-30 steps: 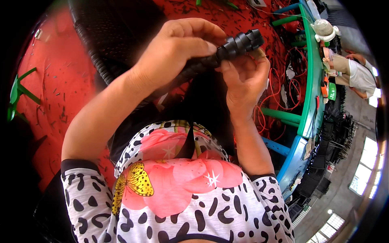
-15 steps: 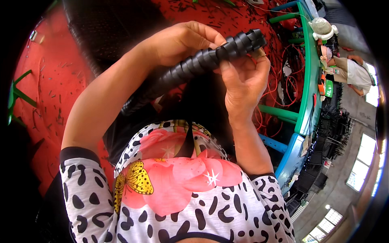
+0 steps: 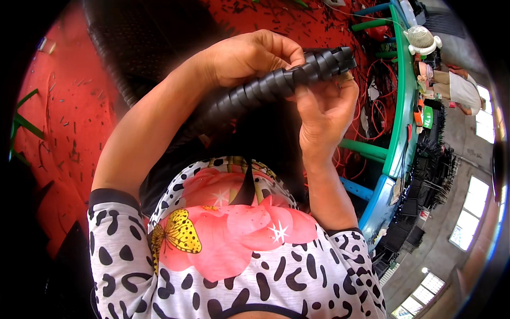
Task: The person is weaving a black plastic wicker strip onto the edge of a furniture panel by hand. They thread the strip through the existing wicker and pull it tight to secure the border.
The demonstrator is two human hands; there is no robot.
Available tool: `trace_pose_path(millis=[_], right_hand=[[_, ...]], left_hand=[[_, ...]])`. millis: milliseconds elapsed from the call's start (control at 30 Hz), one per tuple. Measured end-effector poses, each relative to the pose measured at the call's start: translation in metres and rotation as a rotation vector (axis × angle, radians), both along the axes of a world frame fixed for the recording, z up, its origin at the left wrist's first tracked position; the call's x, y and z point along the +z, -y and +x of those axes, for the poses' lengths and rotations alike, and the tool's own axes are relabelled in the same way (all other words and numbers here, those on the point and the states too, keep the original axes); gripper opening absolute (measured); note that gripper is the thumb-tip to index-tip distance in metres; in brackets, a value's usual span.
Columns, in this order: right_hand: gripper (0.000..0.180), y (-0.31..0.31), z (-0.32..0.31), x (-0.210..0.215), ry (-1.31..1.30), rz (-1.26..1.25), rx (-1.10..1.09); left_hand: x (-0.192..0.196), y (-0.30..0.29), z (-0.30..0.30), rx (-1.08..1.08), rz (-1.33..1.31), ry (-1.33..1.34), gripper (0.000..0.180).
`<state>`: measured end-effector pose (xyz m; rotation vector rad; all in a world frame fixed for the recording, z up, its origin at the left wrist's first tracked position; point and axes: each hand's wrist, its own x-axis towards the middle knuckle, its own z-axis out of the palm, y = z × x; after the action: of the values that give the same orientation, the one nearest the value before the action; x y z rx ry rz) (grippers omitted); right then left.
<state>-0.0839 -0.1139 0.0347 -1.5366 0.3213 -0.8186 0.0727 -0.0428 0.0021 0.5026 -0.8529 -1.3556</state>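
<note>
A black bar [image 3: 249, 93], wrapped in overlapping turns of flat, glossy strip, slants up to the right in front of my chest. Its wrapped end lies past my right hand. My left hand [image 3: 255, 57] comes over it from the far side, thumb and forefinger pinched at the wrapping. From below, my right hand [image 3: 328, 106] grips the bar near that end, thumb on the near face and fingers curled beneath. The lower left stretch of the bar fades into shadow behind my left forearm.
Dark woven furniture [image 3: 149, 32] stands beyond my left arm. Black scraps litter the red floor [image 3: 64, 127]. On the right runs a green and blue bench [image 3: 398, 133] with a white fan [image 3: 421, 40], and red hose [image 3: 378, 101] coils under it. Another person [image 3: 465, 90] stands farther off.
The bar's wrapped end has dipped slightly and shifted right. Both hands have moved a little to the right with it, still on the wrapping.
</note>
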Motion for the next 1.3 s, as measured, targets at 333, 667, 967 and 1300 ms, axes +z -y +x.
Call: trace_pose_path(millis=[333,667,967,1300], right_hand=[[0.064,0.011,-0.016,0.006,-0.035,-0.462,-0.081],[0.04,0.013,-0.015,0.038,-0.082,-1.136,-0.208],[0.033,0.015,-0.015,0.045,-0.076,-1.219,-0.111],[0.037,0.013,-0.014,0.049,-0.092,-1.232,-0.11]], left_hand=[[0.006,0.004,-0.02,0.149,-0.055,-0.077,0.018],[0.003,0.009,-0.023,0.232,-0.118,-0.017,0.018],[0.004,0.009,-0.026,0.258,-0.116,-0.032,0.018],[-0.001,0.013,-0.026,0.243,-0.141,-0.046,0.02]])
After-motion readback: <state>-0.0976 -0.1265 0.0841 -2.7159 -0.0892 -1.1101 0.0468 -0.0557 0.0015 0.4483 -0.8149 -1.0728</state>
